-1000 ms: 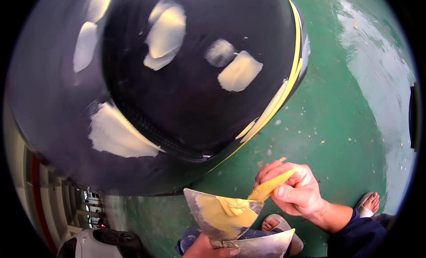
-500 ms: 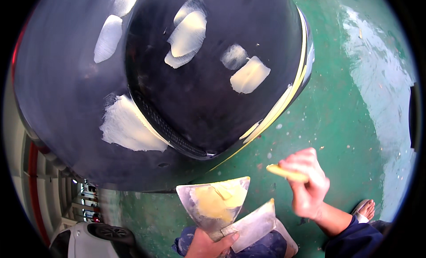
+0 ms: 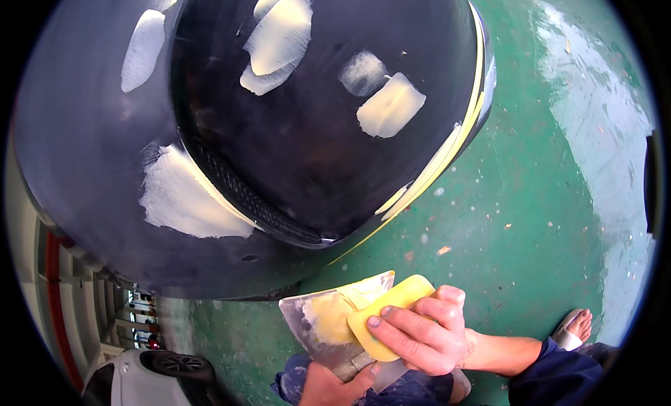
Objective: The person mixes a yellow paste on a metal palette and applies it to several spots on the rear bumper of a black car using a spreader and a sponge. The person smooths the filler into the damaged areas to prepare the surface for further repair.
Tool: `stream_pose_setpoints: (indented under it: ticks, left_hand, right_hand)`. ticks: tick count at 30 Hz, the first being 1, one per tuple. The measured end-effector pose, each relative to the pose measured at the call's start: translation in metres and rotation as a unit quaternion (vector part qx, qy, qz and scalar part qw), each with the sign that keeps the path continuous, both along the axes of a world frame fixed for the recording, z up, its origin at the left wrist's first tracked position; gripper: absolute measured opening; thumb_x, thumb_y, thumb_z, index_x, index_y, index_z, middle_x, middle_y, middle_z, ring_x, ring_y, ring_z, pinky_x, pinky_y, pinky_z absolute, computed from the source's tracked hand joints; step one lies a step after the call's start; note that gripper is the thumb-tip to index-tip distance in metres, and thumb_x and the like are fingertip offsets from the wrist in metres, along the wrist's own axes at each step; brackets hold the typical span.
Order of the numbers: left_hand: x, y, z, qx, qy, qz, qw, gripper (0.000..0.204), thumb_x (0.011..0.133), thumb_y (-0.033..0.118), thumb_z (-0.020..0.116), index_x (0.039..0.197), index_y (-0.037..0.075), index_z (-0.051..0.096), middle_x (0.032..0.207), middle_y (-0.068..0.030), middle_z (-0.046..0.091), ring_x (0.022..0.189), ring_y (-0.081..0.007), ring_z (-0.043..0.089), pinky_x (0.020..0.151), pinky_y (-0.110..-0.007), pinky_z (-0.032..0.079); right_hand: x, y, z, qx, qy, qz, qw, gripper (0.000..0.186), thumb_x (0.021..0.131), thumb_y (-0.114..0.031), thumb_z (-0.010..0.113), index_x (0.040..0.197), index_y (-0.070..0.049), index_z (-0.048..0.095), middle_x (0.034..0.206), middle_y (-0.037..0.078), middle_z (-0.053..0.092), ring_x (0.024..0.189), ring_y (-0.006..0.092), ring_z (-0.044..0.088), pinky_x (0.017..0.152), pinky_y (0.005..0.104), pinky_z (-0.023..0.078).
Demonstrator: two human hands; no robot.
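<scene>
My left hand [image 3: 335,386], at the bottom centre, grips a wide trapezoid scraper [image 3: 299,316] with yellow putty [image 3: 328,321] spread over its face. A second flat metal scraper [image 3: 393,377] is in the same hand, mostly hidden now by my right hand. Closed on a yellow rounded spreader [image 3: 370,330], my right hand [image 3: 437,336] presses its fingers along the top face. The spreader overlaps the putty-loaded scraper at its right side. Beyond both hands is a dark car body [image 3: 300,161] bearing pale filler patches [image 3: 192,200] and a yellow-cream strip [image 3: 437,165] along its right edge.
Green floor [image 3: 503,210] lies to the right, with a pale grey area [image 3: 594,133] farther over. A sandalled foot [image 3: 578,327] is at the lower right. A white car [image 3: 133,378] stands at the lower left.
My right hand has moved left and down, bringing the yellow spreader from the air onto the putty-covered scraper. The car body has shifted slightly left and up in view.
</scene>
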State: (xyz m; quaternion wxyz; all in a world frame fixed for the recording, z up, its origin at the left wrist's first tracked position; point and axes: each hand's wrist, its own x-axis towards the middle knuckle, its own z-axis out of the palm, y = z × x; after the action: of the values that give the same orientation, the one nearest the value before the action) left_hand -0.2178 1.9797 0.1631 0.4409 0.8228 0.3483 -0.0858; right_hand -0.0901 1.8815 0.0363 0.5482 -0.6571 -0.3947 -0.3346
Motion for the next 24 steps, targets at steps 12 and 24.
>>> stream_pose_setpoints:
  ticks: [12, 24]
  left_hand:
    - [-0.019, 0.003, -0.01, 0.051, -0.039, 0.026, 0.998, 0.033, 0.085, 0.008, 0.073, 0.115, -0.003, 0.064, 0.086, -0.0082, 0.068, 0.069, -0.0173, 0.063, 0.062, -0.03, 0.051]
    - [-0.015, 0.005, 0.011, 0.003, -0.03, 0.139, 0.99, 0.028, 0.087, 0.013, 0.074, 0.109, 0.002, 0.06, 0.077, -0.0029, 0.059, 0.061, -0.0131, 0.055, 0.055, -0.026, 0.043]
  right_hand:
    - [0.063, -0.008, -0.053, 0.188, 0.197, -0.061, 0.96, 0.04, 0.072, 0.008, 0.06, 0.109, -0.001, 0.073, 0.106, 0.011, 0.068, 0.092, 0.025, 0.058, 0.083, 0.0352, 0.044]
    - [0.128, 0.038, -0.051, 0.23, 0.102, -0.241, 0.938, 0.057, 0.063, 0.018, 0.055, 0.115, 0.002, 0.071, 0.115, 0.013, 0.066, 0.1, 0.0296, 0.056, 0.093, 0.0381, 0.044]
